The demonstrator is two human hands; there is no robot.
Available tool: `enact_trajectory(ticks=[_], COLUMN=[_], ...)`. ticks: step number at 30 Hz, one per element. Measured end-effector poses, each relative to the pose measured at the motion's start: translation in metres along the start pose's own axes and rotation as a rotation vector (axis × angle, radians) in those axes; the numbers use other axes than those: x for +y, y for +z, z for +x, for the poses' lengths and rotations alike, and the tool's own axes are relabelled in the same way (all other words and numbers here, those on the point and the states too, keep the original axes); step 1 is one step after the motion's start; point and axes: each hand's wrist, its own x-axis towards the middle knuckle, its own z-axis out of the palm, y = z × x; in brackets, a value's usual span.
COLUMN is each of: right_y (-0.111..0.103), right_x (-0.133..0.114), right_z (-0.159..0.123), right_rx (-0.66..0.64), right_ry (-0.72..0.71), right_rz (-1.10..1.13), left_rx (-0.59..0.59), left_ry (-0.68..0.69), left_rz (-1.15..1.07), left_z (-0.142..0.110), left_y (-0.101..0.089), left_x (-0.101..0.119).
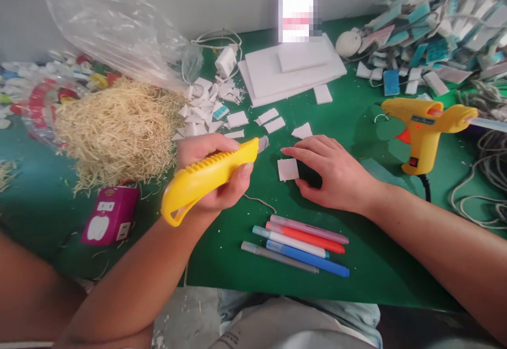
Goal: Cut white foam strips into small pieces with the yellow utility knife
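My left hand [222, 175] is closed around a yellow utility knife [209, 175], its blade end pointing up and to the right above the green table. Past that blade, a small white foam square [288, 170] lies on the tabletop. My right hand [330, 172] is beside the square with fingers apart: the index finger reaches over its upper edge and the thumb is by its lower right corner. Whether the thumb touches it, I cannot tell. Just beyond my right fingers lies a torn white scrap [302, 130]. Two white strips [274, 124] lie farther back.
Several markers [307, 256] lie near the front edge. A yellow glue gun [423, 132] stands right, its cord trailing. White foam sheets [265, 74] are stacked behind. Straw [119, 127], foam offcuts [202, 106] and a magenta box [111, 216] are left. Mixed scraps [435, 43] pile up back right.
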Motion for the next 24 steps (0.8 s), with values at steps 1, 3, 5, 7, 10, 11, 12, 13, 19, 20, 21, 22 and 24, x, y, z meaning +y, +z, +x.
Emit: enact_trajectory(ticks=[1,3,5,7,10,11,12,13,19,20,21,22,24], right_y=[0.000,0.001,0.001,0.000,-0.001,-0.001,-0.001,-0.001,0.002,0.002,0.002,0.001,0.000], right_x=[0.001,0.001,0.002,0.002,0.003,0.003,0.003,0.003,0.004,0.004,0.003,0.003,0.002], right_z=[0.000,0.000,0.000,0.000,0.000,-0.001,-0.001,-0.001,-0.001,-0.001,-0.001,-0.001,0.000], right_rx=[0.002,0.009,0.009,0.004,0.002,0.004,0.008,0.010,0.022,0.022,0.023,0.025,0.027], right_ry=[-0.004,-0.009,-0.008,0.001,0.028,0.038,0.047,0.054,0.051,0.046,0.043,0.043,0.047], right_rz=[0.002,0.007,0.012,0.018,0.013,0.010,0.009,0.011,0.027,0.023,0.015,0.006,-0.003], left_rx=[-0.014,-0.072,-0.171,-0.212,-0.134,-0.114,-0.112,-0.125,-0.250,-0.264,-0.280,-0.291,-0.286], left_ry=[-0.012,-0.040,-0.072,-0.063,0.024,0.044,0.045,0.023,0.016,0.046,0.063,0.068,0.072], left_rz=[0.004,-0.005,-0.029,-0.011,0.064,0.071,0.066,0.055,-0.016,-0.007,0.007,0.018,0.015], left_z=[0.002,0.004,0.005,0.003,-0.002,-0.004,-0.006,-0.007,-0.006,-0.005,-0.004,-0.003,-0.003], left_y=[0.000,-0.001,-0.003,-0.004,-0.002,0.000,0.001,0.002,0.001,0.001,0.000,-0.001,-0.001], left_x=[0.003,0.007,0.009,0.010,0.009,0.009,0.008,0.006,0.004,0.005,0.005,0.006,0.006])
